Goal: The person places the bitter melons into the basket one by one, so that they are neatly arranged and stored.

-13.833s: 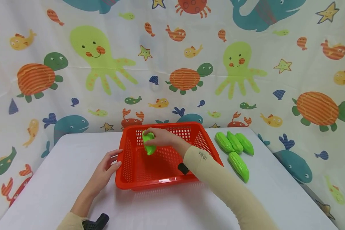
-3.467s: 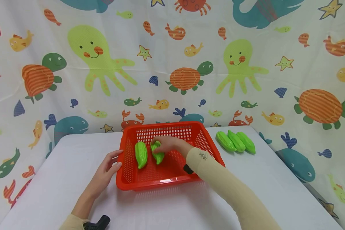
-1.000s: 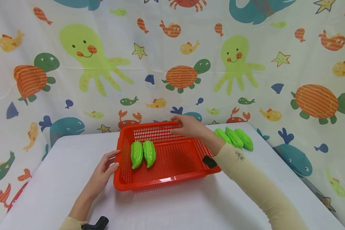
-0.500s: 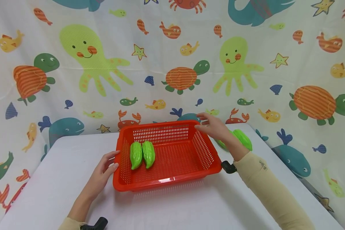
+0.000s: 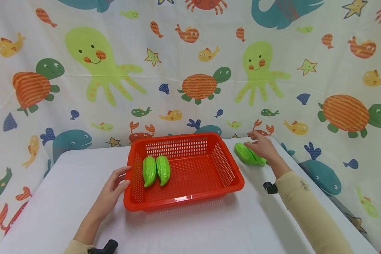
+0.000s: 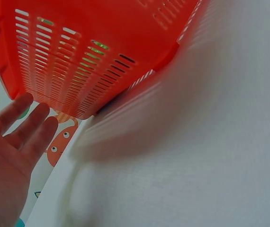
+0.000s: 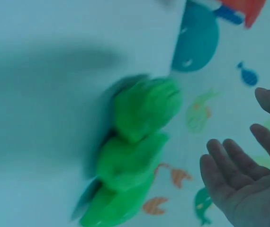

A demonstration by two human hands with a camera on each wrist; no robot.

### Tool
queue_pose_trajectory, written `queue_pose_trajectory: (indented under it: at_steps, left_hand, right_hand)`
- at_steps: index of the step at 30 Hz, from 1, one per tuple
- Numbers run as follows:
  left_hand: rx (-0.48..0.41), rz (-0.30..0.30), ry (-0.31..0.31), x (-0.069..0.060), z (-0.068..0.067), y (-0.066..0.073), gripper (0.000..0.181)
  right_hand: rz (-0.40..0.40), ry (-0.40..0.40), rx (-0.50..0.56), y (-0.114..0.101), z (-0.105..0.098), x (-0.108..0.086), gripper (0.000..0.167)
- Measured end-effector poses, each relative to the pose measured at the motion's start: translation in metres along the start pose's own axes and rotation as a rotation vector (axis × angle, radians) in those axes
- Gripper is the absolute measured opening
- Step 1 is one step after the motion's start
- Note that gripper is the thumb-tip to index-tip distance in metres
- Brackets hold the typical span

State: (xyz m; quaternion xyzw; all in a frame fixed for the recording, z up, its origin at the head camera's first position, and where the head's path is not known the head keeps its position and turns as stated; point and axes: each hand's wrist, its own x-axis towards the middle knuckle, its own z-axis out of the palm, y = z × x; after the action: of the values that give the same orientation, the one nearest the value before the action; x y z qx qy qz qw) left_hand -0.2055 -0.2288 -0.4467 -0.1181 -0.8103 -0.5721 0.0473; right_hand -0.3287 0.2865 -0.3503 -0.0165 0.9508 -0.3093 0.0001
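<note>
Inside the red plastic basket (image 5: 184,200), two green bitter gourds, a left one (image 5: 149,171) and a right one (image 5: 163,170), lie side by side near its left wall. My left hand (image 5: 109,192) touches the basket's left rim with fairly straight fingers; the left wrist view has these fingers (image 6: 34,126) against the slotted wall. My right hand (image 5: 264,146) hovers over more bitter gourds (image 5: 245,154) on the table, partly covering them. Three show in the right wrist view, the topmost gourd (image 7: 147,106) apart from the spread, bare fingers (image 7: 229,163).
A white-covered table (image 5: 190,229) carries everything. Behind it hangs a curtain (image 5: 171,46) printed with sea animals. The basket stands in the middle, between my hands, and the loose gourds lie to its right near the back edge.
Two gourds now lie in the basket; earlier my right hand held one over it, then a second. It has let go and moved right to the outside gourds. My left hand stays at the rim.
</note>
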Motion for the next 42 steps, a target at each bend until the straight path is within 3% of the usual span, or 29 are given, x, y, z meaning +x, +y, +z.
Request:
queue_pose_trajectory:
  at_steps: [6, 10, 13, 29, 36, 42]
  left_hand:
    - [0.002, 0.0, 0.001, 0.0, 0.0, 0.0, 0.052]
    - [0.005, 0.007, 0.004, 0.001, -0.001, -0.001, 0.052]
    - [0.008, 0.008, 0.006, 0.001, -0.001, -0.001, 0.052]
    - [-0.003, -0.009, 0.003, 0.0, 0.0, 0.001, 0.054]
    - [-0.008, -0.006, 0.003, 0.0, 0.0, 0.0, 0.054]
    - [-0.002, -0.012, 0.006, -0.001, 0.0, 0.0, 0.054]
  right_hand:
    - [0.047, 0.07, -0.053, 0.041, -0.001, 0.003, 0.057]
    - [0.04, 0.141, -0.094, 0.059, -0.004, 0.001, 0.055]
    - [0.036, 0.148, -0.126, 0.07, -0.006, -0.001, 0.055]
    - [0.061, 0.006, -0.168, 0.113, -0.005, -0.005, 0.061]
    - [0.084, -0.042, -0.175, 0.117, -0.003, -0.004, 0.064]
    - [0.087, -0.036, -0.181, 0.116, -0.003, -0.005, 0.066]
